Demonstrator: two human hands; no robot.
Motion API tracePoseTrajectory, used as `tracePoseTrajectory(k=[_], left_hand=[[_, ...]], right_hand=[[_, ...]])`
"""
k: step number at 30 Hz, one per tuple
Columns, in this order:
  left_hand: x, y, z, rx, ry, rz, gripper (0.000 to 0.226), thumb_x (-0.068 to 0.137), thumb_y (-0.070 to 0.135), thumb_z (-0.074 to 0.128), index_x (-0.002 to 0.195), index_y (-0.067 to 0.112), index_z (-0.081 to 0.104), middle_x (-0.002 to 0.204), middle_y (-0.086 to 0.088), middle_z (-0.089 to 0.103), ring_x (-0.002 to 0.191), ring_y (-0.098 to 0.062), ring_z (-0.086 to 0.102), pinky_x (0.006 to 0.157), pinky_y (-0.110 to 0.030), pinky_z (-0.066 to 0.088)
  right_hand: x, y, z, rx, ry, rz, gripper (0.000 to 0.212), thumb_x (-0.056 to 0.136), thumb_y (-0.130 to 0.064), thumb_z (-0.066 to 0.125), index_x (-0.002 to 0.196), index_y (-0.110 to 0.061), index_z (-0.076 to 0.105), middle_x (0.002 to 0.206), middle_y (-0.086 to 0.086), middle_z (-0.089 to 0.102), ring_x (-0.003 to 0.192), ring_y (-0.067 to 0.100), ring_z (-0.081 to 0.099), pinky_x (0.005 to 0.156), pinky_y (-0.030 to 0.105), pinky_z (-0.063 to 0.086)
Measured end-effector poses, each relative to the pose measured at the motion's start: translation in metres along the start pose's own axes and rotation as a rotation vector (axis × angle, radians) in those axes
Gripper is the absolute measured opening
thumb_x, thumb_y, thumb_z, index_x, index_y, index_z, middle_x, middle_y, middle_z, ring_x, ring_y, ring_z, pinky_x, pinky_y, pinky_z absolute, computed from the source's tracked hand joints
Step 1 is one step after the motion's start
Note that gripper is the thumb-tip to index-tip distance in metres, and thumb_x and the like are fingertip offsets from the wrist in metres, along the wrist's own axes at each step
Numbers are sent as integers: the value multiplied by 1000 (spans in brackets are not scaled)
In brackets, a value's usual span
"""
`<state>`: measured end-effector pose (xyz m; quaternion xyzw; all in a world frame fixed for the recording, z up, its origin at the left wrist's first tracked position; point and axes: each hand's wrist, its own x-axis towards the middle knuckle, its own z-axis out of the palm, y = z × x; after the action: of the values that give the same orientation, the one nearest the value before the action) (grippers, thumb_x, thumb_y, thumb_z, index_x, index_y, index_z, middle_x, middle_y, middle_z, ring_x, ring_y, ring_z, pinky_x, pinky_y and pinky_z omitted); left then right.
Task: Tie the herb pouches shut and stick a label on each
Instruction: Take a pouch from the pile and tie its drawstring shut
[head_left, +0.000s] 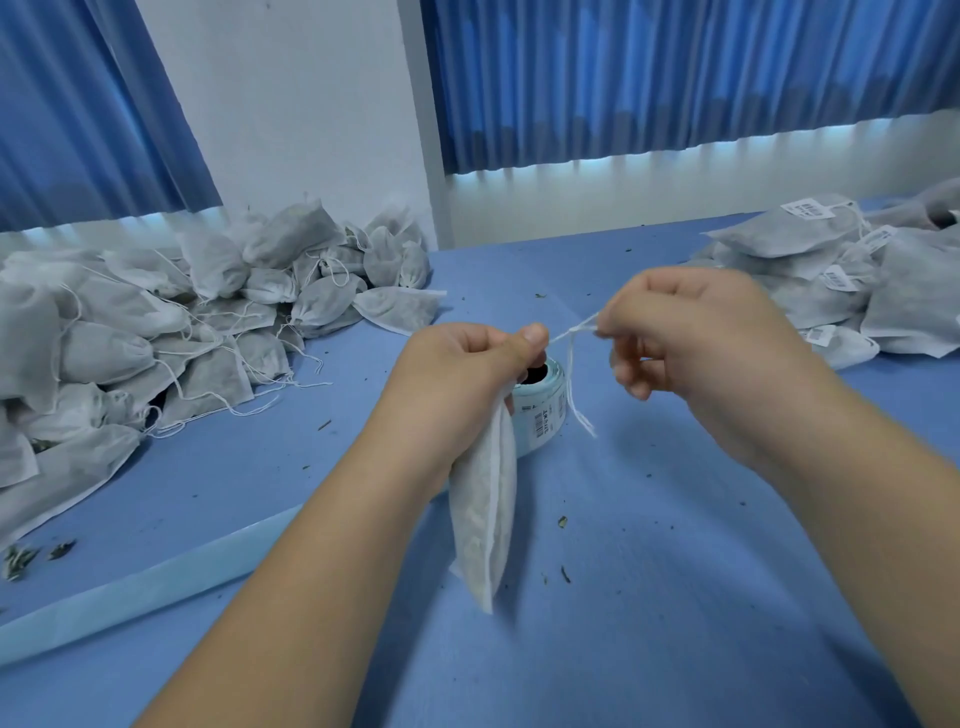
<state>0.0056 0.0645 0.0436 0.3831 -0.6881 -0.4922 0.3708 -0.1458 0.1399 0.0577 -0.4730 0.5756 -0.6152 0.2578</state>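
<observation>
Pouch (483, 509), one, hung over middle of table (675, 571) from left hand (457, 364) clenched round its neck. One drawstring (570, 374) pinched in curled right hand (696, 332). One label roll (540, 415) behind; two heaps: unlabelled heap (156, 322) left edge, labelled heap (831, 275) right edge.

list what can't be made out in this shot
In the head view:
the pouch neck, hidden inside the left hand
the string knot, covered where the right hand pinches it; tied or not is unclear
the label roll, mostly behind left hand and pouch; print too small
the right pile, cut by the right edge; labels unreadable
the left pile, cut by the left edge
</observation>
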Motion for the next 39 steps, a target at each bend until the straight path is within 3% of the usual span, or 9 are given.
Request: tracePoseTrajectory(k=[4,10,15,20,25,29,33,36,39], left_hand=[[1,-1,0,-59,-79,-39,31,86,36,72,58,22,74,65,-2,58,49,-12,45,57,-26,37],[0,0,2,-102,-156,-48,30,82,36,72,55,22,72,64,1,59,47,-10,44,53,-25,37],[7,-5,-5,56,83,33,36,89,34,71,54,24,70,50,15,56,48,-5,46,64,-28,37],[8,-8,-6,135,57,33,35,88,38,70,55,29,70,45,16,52,43,-1,43,57,-26,34],[13,-9,-11,126,116,66,30,88,35,71,61,23,69,48,19,56,45,2,47,67,-28,40],[11,-11,-7,180,95,126,28,90,37,68,65,23,69,45,21,52,44,4,45,56,-18,36],[7,-9,-1,162,-124,216,29,93,41,64,67,29,68,62,19,63,55,3,52,60,-13,38],[3,-12,3,128,-366,135,20,90,45,65,90,26,70,79,10,69,64,1,58,60,-13,42],[1,-16,3,264,-648,-7,32,81,48,66,102,25,70,90,9,74,80,-7,68,73,-18,50]], right_hand=[[0,-1,0,352,-71,30,18,78,-3,66,63,-12,63,58,3,49,49,14,45,43,21,34],[-2,2,12,747,-208,223,4,66,-16,67,66,-12,65,57,-4,38,42,7,29,40,18,23],[2,-1,-2,561,-407,480,7,63,-19,58,60,-14,54,59,-5,21,42,10,21,40,20,18],[-1,-3,-3,479,-516,469,11,69,-25,62,65,-15,60,56,-6,24,40,7,26,37,17,22],[-3,-6,-4,498,-487,407,17,68,-29,67,70,-13,61,55,-6,22,37,7,30,35,18,30],[1,-5,-9,567,-403,474,19,63,-23,68,60,-17,49,56,-7,16,37,6,27,34,17,27],[8,-2,-17,738,-191,444,22,65,-17,65,59,-18,44,56,-7,17,40,6,27,38,17,24],[13,2,-24,790,-14,434,28,78,-15,61,56,-17,44,51,-7,20,41,7,26,39,17,23],[15,5,-28,819,81,437,35,86,-16,58,54,-18,42,50,-7,23,40,8,27,41,17,22]])
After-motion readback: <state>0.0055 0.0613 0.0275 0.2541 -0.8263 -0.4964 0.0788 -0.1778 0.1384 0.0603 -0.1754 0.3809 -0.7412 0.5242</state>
